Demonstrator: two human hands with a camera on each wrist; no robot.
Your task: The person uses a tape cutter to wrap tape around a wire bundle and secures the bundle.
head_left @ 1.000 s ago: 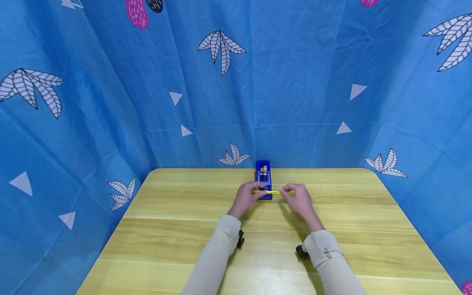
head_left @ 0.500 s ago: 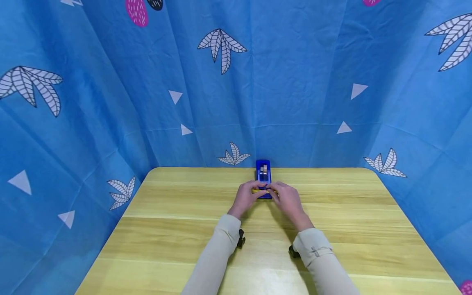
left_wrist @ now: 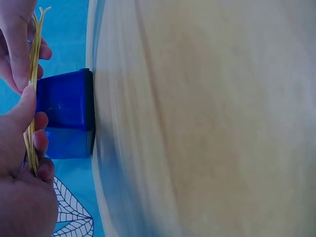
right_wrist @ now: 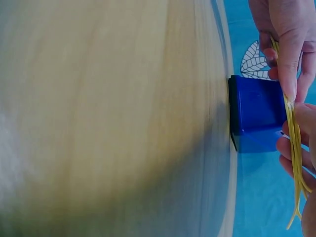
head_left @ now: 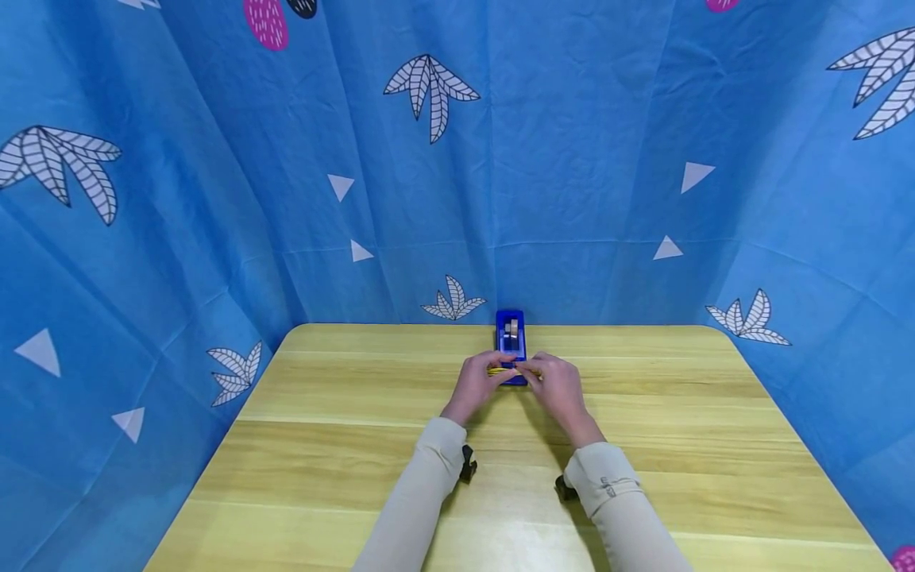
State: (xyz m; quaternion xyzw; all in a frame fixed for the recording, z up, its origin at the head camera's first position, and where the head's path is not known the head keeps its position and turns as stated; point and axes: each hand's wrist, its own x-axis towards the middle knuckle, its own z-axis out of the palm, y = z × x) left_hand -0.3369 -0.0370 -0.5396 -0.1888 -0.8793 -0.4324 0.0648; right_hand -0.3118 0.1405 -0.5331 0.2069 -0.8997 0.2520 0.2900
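Observation:
A bundle of thin yellow strands (left_wrist: pixel 34 61) lies crosswise in front of me, just over the near end of a blue tape dispenser (head_left: pixel 511 345). My left hand (head_left: pixel 473 385) pinches the bundle between thumb and fingers. Close beside it, my right hand (head_left: pixel 557 389) pinches the same bundle, the fingertips of both hands nearly meeting. A small shiny, clear patch shows on the strands where the fingertips come together in the left wrist view. In the right wrist view, the loose strand ends (right_wrist: pixel 294 219) fan out past my right hand.
The dispenser, with its tape roll (head_left: pixel 513 328), stands at the back edge of the wooden table (head_left: pixel 357 445). Right behind the table hangs a blue patterned curtain (head_left: pixel 572 199). Dark wrist cameras (head_left: pixel 468 465) sit under both sleeves.
My right hand has slid left along the yellow bundle until its fingertips are by my left hand's. The left hand has stayed in place, holding the strands.

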